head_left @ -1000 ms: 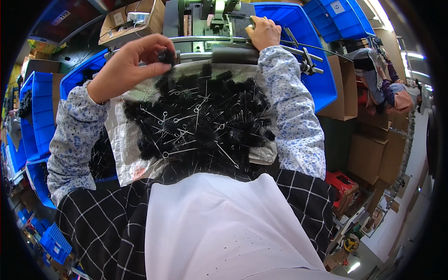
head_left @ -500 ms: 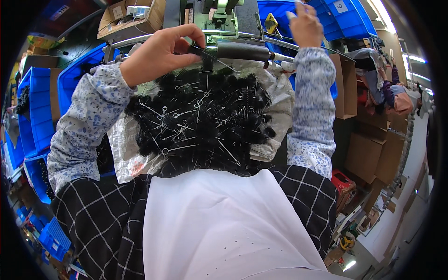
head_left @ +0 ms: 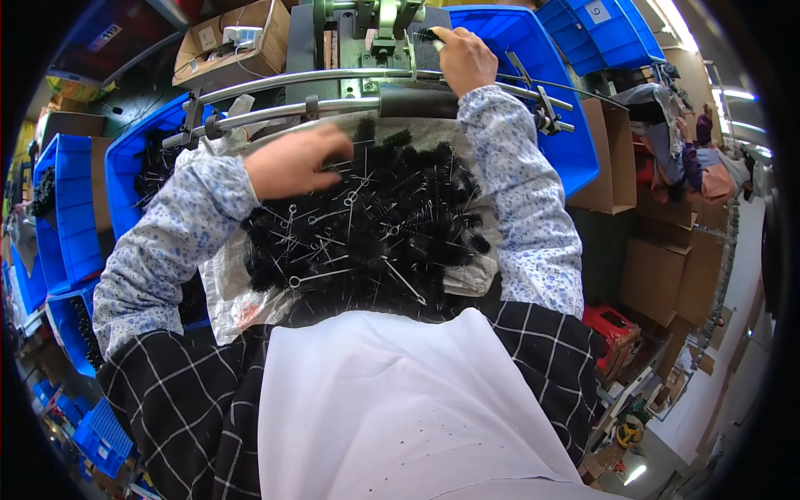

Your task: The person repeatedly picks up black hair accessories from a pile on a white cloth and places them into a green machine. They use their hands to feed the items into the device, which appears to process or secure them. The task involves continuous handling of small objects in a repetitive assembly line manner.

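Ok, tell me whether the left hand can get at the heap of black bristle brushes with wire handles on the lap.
Probably yes: the left hand hovers right over the heap of black bristle brushes, with nothing between them.

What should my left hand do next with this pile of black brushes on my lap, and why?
Probably close the left hand on one black brush from the pile. Its fingers rest open on the pile's top edge, holding nothing I can see, while the right hand already holds a brush at the machine.

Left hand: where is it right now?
Head view, upper left of centre: the left hand rests on the pile of black wire brushes, just below the curved metal bar.
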Tool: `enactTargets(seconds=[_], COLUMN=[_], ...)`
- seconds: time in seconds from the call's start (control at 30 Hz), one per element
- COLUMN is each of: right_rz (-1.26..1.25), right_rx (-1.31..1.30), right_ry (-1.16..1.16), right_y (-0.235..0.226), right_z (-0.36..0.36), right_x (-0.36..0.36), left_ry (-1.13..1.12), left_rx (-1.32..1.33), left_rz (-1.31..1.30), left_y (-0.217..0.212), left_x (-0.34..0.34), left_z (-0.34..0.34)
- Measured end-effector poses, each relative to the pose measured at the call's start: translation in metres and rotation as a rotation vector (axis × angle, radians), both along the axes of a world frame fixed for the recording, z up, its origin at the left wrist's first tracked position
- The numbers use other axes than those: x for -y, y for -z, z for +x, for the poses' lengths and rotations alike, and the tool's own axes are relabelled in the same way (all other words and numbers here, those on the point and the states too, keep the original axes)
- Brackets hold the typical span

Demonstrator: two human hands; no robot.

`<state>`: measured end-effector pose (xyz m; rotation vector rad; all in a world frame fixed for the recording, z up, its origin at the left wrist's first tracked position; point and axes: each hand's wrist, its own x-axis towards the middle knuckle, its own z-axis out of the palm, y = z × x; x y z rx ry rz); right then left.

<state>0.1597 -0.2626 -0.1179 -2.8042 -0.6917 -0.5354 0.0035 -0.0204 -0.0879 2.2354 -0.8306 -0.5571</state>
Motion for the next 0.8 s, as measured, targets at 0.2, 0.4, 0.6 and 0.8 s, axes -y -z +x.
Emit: enactTargets(seconds=[0.2, 0.4, 0.6, 0.8], right_rz=[-0.069, -0.013, -0.112, -0.095], right_rx=[0.003, -0.008, -0.045, 0.000], right_ry=[0.078, 0.036, 0.002, 0.163], right_y=[0.008, 0.016, 0.024, 0.015], right_z=[0.012, 0.018, 0.034, 0.016], right_x=[-0.012, -0.011, -0.008, 0.006], left_ry=[0.110, 0.109, 0.058, 0.055], left_rx=[-0.017, -0.003, -0.024, 0.020], left_rz=[0.274, 0.248, 0.128, 0.035], left_y=[0.002, -0.002, 0.002, 0.011], left_x=[0.000, -0.003, -0.007, -0.011], left_z=[-0.012, -0.015, -0.013, -0.019])
